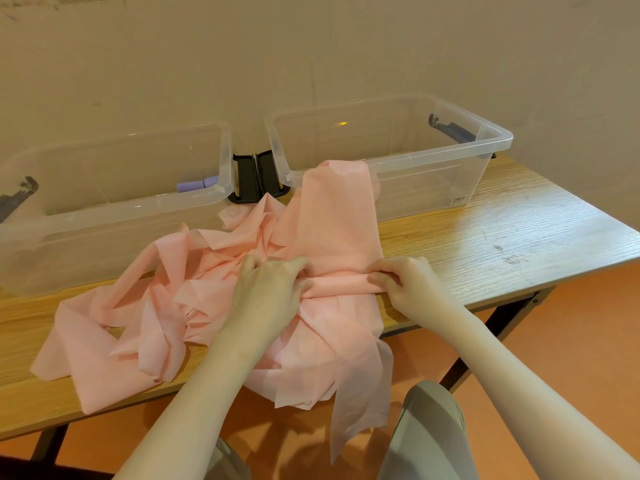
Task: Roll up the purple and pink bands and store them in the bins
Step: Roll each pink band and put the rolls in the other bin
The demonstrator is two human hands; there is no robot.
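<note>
- The fingers (382, 277) of the right hand (408, 285) are curled onto the right end of a narrow rolled fold of the pink band (332, 237); that end is pinched between fingertips and thumb.
- The left hand (273, 289) is clenched over the left end of the same fold, its fingertips tucked into the material, so the fold is gripped at both ends.
- The roll (341, 285) is judged to be only just begun: a thin tube has been formed, near the front edge of the tabletop (485, 237), right of its middle.
- Beyond the roll, one flat length of the band is seen running away from the hands and draped over the near wall of the right bin (450, 140), which appears otherwise to hold nothing.
- The rest of the pink material is left unrolled: it is heaped in loose, creased folds across the middle and left of the tabletop, with ends hanging over the front edge.
- The material looks thin, slightly translucent and limp, and it is judged likely to slip or unroll if let go.
- In the left bin (114, 174), at its right end, a small purple roll (194, 186) is seen lying, so the purple part is judged done.
- Still left: the pink band to be rolled through and placed in a bin.
</note>
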